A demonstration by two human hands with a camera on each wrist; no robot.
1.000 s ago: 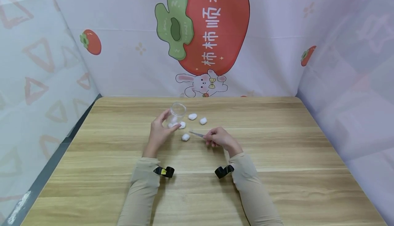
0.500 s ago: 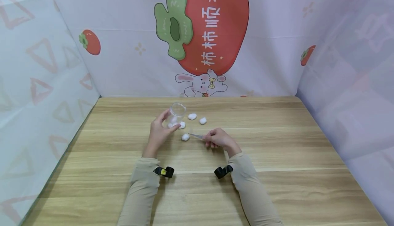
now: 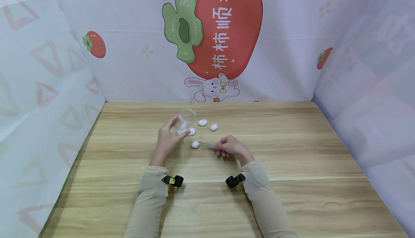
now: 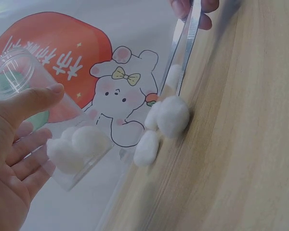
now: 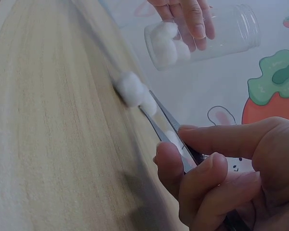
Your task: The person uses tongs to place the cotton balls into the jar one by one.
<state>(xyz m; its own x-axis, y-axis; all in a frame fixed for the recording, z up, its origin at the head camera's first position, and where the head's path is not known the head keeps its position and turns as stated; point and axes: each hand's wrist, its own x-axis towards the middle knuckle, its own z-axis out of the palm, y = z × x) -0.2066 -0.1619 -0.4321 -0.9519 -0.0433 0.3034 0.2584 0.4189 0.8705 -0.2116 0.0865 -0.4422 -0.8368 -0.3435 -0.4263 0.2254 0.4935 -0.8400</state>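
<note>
My left hand (image 3: 168, 137) grips a clear jar (image 4: 43, 91), tilted with its open mouth up. Several cotton balls (image 5: 164, 45) lie at the bottom of the jar. With thumb and curled fingers, my right hand (image 3: 231, 146) pinches metal tweezers (image 4: 189, 48). Their tips are spread apart, right at the nearest cotton ball (image 3: 195, 144) on the table. In the right wrist view, that cotton ball (image 5: 129, 89) sits just beyond the two tips. Farther back on the table are other white cotton balls (image 3: 202, 122), one of them (image 3: 192, 131) beside the jar.
The wooden table (image 3: 291, 180) reaches back to a printed curtain (image 3: 129, 68) with a big red persimmon and a rabbit. Curtains hang along both sides, the left one (image 3: 42, 122) overlapping the table's edge in the head view. A black wrist camera (image 3: 235, 181) sits on each sleeve.
The tweezers' tips have lowered slightly toward the nearest cotton ball. My left hand and the jar stay in place. The left curtain has billowed inward over the table's left edge.
</note>
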